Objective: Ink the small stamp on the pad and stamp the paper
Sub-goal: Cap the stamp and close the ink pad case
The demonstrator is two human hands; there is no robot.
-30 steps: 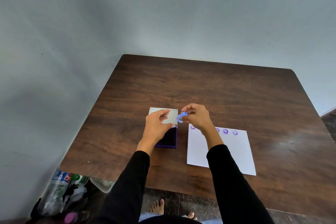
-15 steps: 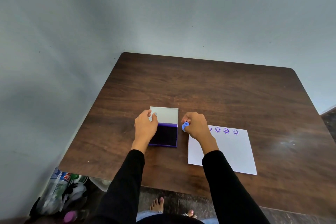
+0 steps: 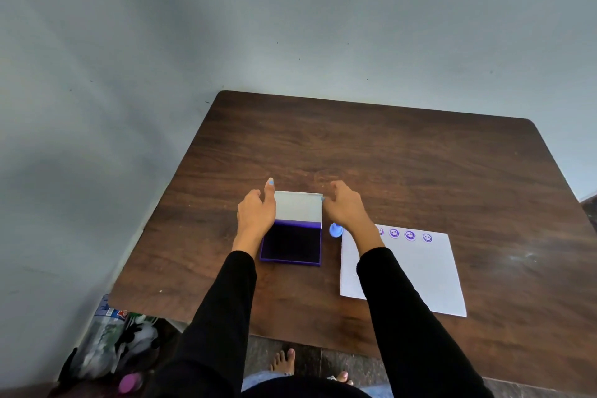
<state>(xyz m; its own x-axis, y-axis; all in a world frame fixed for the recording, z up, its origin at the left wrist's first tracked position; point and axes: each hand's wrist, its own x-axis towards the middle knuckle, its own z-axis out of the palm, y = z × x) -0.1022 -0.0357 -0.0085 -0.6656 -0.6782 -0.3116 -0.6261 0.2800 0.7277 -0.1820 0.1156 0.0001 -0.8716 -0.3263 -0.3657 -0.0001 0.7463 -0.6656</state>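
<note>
Both hands have left the small blue stamp point(image 3: 335, 230), which now stands alone on the table point(image 3: 387, 158) between the open ink pad point(image 3: 292, 244) and the paper point(image 3: 416, 271). Left hand point(image 3: 256, 212) and right hand point(image 3: 344, 205) reach with loosely spread fingers to either side of the raised lid point(image 3: 298, 206), apparently to close it. 4 purple faces point(image 3: 410, 235) line the paper's far edge, suggesting stamping is finished.
</note>
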